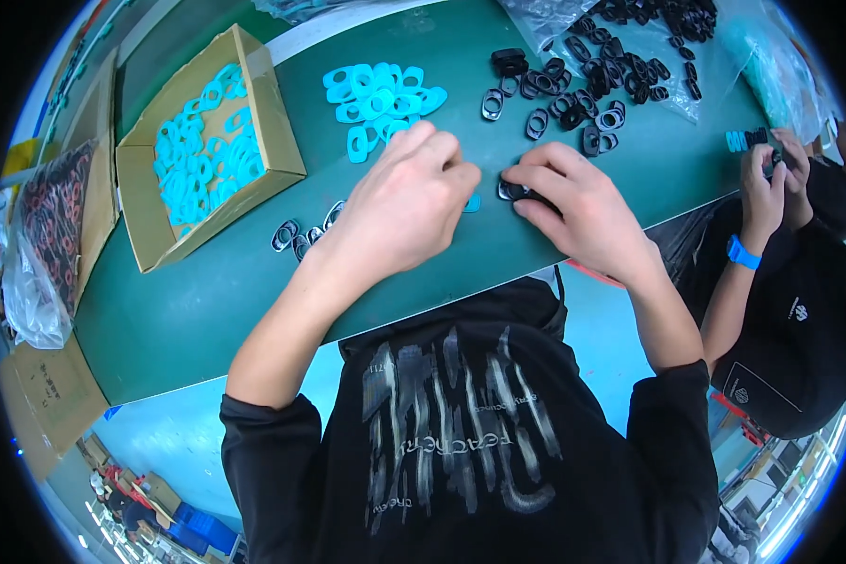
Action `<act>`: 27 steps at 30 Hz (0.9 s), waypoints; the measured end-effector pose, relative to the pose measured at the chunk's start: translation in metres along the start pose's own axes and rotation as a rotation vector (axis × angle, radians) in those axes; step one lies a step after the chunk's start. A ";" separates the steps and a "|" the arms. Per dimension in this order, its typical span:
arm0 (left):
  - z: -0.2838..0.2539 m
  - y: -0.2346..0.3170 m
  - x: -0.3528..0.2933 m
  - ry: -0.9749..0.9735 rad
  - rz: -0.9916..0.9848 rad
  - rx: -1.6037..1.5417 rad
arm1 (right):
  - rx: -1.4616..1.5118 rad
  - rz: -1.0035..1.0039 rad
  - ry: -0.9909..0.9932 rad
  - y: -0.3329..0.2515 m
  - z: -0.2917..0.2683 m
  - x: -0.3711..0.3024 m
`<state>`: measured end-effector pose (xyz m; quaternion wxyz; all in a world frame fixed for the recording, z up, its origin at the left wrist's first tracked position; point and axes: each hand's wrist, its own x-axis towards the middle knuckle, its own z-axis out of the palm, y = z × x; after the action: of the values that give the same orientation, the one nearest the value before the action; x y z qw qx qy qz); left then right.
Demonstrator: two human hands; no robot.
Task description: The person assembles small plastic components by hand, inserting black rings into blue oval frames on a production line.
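My left hand is over the green tabletop with its fingers curled together. The edge of a turquoise piece shows beside its fingertips; whether they grip it, I cannot tell. Just to the right, my right hand pinches a small black oval ring part against the table. Beyond my left hand lies a loose pile of flat turquoise oval rings. Several black ring parts with shiny rims lie to the left of my left wrist, partly hidden by it.
An open cardboard box with turquoise rings stands on the left. Many black ring parts are spread at the far right, some on a plastic bag. At the right edge, a co-worker's hands handle a small dark part beside turquoise pieces.
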<state>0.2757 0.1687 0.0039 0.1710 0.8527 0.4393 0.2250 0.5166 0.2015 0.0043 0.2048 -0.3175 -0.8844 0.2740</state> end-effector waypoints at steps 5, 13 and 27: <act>-0.019 0.008 -0.029 0.069 -0.139 -0.077 | 0.007 -0.024 0.008 -0.007 -0.002 0.005; -0.019 0.012 -0.073 0.100 -0.250 0.141 | -0.013 -0.041 0.044 -0.027 0.031 0.021; -0.028 0.010 -0.096 0.092 -0.348 0.194 | -0.079 0.065 0.081 -0.031 0.035 0.015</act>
<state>0.2181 0.0867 0.0101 0.1040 0.7651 0.6072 0.1874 0.4735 0.1790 -0.0006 0.2185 -0.3648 -0.8748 0.2322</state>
